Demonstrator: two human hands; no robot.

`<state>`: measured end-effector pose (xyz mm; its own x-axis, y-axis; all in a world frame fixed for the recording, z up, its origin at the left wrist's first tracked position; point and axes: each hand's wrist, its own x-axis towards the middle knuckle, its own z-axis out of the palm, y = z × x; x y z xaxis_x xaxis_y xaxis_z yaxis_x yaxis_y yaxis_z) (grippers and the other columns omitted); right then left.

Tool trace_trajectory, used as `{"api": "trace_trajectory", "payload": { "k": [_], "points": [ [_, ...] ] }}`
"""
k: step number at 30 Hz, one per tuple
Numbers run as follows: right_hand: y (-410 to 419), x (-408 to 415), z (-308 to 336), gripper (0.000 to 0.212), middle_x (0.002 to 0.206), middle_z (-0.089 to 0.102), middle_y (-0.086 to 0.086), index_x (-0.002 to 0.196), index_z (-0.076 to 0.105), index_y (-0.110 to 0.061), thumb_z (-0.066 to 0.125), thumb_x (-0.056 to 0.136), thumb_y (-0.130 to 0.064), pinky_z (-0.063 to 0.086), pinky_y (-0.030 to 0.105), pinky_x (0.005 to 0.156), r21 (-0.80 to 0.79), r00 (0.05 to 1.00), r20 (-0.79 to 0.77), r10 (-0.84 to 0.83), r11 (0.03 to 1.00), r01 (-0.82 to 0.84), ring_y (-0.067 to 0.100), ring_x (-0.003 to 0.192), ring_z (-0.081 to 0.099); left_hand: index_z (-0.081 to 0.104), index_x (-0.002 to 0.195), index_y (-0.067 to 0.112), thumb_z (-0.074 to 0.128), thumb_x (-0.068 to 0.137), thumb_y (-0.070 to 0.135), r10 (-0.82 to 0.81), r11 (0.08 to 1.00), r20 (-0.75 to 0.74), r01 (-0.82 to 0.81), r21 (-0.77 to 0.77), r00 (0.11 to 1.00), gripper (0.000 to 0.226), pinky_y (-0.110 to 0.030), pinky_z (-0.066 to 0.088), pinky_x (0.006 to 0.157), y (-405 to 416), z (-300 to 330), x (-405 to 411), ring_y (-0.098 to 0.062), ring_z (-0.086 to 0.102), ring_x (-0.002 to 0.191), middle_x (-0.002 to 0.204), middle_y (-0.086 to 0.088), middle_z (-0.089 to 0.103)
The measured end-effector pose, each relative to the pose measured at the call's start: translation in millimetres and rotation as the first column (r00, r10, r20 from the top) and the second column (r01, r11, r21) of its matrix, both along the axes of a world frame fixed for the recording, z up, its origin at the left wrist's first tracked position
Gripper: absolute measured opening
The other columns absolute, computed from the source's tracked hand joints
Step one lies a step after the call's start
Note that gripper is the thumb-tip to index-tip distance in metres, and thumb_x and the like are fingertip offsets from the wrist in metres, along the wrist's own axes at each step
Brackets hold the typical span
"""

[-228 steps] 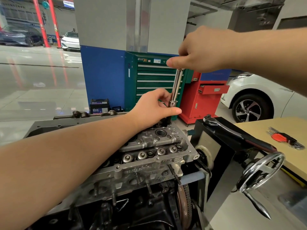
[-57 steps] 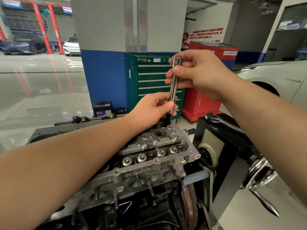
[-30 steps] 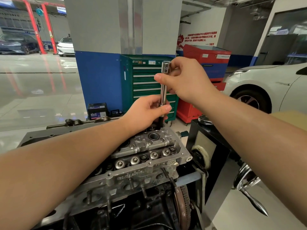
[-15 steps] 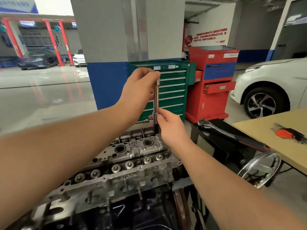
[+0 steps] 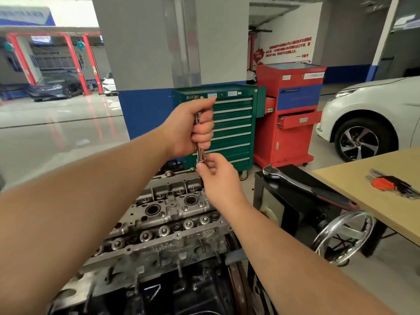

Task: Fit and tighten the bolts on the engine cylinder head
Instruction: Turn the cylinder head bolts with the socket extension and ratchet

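Gripping the extension bar (image 5: 201,153) upright in a fist, the left hand (image 5: 193,127) is holding it above the cylinder head (image 5: 172,214); the right hand (image 5: 216,176) is pinching its lower end. Polished steel probably feels rigid, slippery; hold near both ends.

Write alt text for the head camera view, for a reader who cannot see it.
A person's left hand grips a chrome extension bar upright above an engine cylinder head, while the right hand pinches its lower end. A ratchet wrench lies on a black stand to the right, with tool cabinets behind.
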<state>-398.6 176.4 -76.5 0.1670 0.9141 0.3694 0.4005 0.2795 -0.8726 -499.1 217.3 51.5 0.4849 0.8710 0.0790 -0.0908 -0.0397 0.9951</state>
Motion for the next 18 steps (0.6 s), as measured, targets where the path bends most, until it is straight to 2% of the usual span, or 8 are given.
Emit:
{"api": "trace_trajectory", "payload": {
  "k": [1, 3, 5, 7, 9, 12, 15, 18],
  "points": [
    [-1, -2, 0, 0.035, 0.115, 0.068, -0.011, 0.136, 0.059, -0.028, 0.062, 0.101, -0.027, 0.051, 0.030, 0.096, -0.017, 0.999, 0.040, 0.033, 0.999, -0.033, 0.009, 0.103, 0.065, 0.038, 0.063, 0.021, 0.052, 0.104, 0.049, 0.030, 1.000, 0.021, -0.030, 0.003, 0.999, 0.051, -0.033, 0.024, 0.054, 1, 0, -3, -0.017, 0.019, 0.050, 0.052, 0.004, 0.025],
    [0, -4, 1, 0.042, 0.123, 0.069, -0.004, 0.143, 0.056, -0.026, 0.057, 0.102, -0.016, 0.051, 0.038, 0.104, -0.039, 0.997, 0.059, 0.046, 0.998, -0.044, 0.016, 0.111, 0.066, 0.048, 0.070, 0.019, 0.059, 0.100, 0.053, 0.252, 0.963, 0.024, -0.253, 0.097, 0.968, 0.047, -0.036, 0.039, 0.060, -9, -5, 3, -0.019, 0.036, 0.053, 0.057, -0.002, 0.040],
    [2, -3, 1, 0.038, 0.117, 0.072, -0.003, 0.135, 0.064, -0.026, 0.057, 0.101, -0.009, 0.054, 0.036, 0.100, -0.017, 1.000, 0.023, 0.018, 1.000, -0.018, 0.015, 0.107, 0.068, 0.059, 0.083, 0.018, 0.066, 0.091, 0.056, 0.565, 0.794, 0.088, -0.570, 0.211, 0.820, 0.040, -0.041, 0.051, 0.067, -21, -16, 16, -0.018, 0.056, 0.060, 0.066, -0.003, 0.060],
    [2, -1, 3, 0.034, 0.106, 0.072, -0.006, 0.124, 0.069, -0.028, 0.058, 0.099, -0.007, 0.052, 0.023, 0.084, -0.001, 0.998, 0.054, -0.024, 1.000, 0.024, 0.012, 0.098, 0.066, 0.063, 0.096, 0.019, 0.067, 0.088, 0.056, 0.689, 0.665, 0.187, -0.713, 0.223, 0.700, 0.037, -0.041, 0.057, 0.075, -29, -26, 29, -0.015, 0.067, 0.070, 0.079, 0.002, 0.071],
    [3, 2, 2, 0.027, 0.085, 0.064, -0.014, 0.098, 0.068, -0.029, 0.056, 0.096, -0.005, 0.037, 0.007, 0.063, 0.020, 0.989, 0.127, -0.072, 0.997, 0.070, 0.006, 0.079, 0.056, 0.063, 0.104, 0.025, 0.062, 0.093, 0.056, 0.703, 0.643, 0.156, -0.714, 0.278, 0.694, 0.033, -0.035, 0.054, 0.076, -31, -31, 41, -0.013, 0.069, 0.083, 0.092, 0.005, 0.072],
    [2, 3, 7, 0.035, 0.065, 0.044, -0.014, 0.068, 0.040, -0.029, 0.050, 0.091, -0.006, 0.027, 0.013, 0.051, 0.014, 0.940, 0.323, -0.111, 0.994, 0.112, 0.007, 0.062, 0.042, 0.052, 0.110, 0.027, 0.056, 0.099, 0.057, 0.722, 0.642, 0.089, -0.712, 0.285, 0.687, 0.032, -0.026, 0.040, 0.064, -30, -30, 63, -0.004, 0.060, 0.084, 0.097, 0.010, 0.063],
    [2, 2, 7, 0.036, 0.069, 0.045, -0.012, 0.070, 0.036, -0.029, 0.048, 0.093, -0.004, 0.033, 0.022, 0.059, 0.001, 0.916, 0.394, -0.078, 0.996, 0.085, 0.017, 0.072, 0.051, 0.052, 0.098, 0.024, 0.053, 0.100, 0.059, 0.772, 0.576, 0.080, -0.747, 0.333, 0.631, 0.035, -0.030, 0.037, 0.061, -25, -29, 70, -0.006, 0.054, 0.076, 0.087, 0.010, 0.059],
    [-1, 2, 1, 0.021, 0.077, 0.056, -0.012, 0.087, 0.052, -0.028, 0.054, 0.094, -0.009, 0.039, 0.022, 0.058, 0.048, 0.972, 0.206, -0.116, 0.993, 0.109, 0.011, 0.071, 0.054, 0.041, 0.066, 0.020, 0.055, 0.100, 0.048, 0.755, 0.595, 0.118, -0.750, 0.290, 0.645, 0.047, -0.032, 0.033, 0.056, -18, -21, 64, -0.013, 0.041, 0.055, 0.059, 0.010, 0.046]
  ]
}}
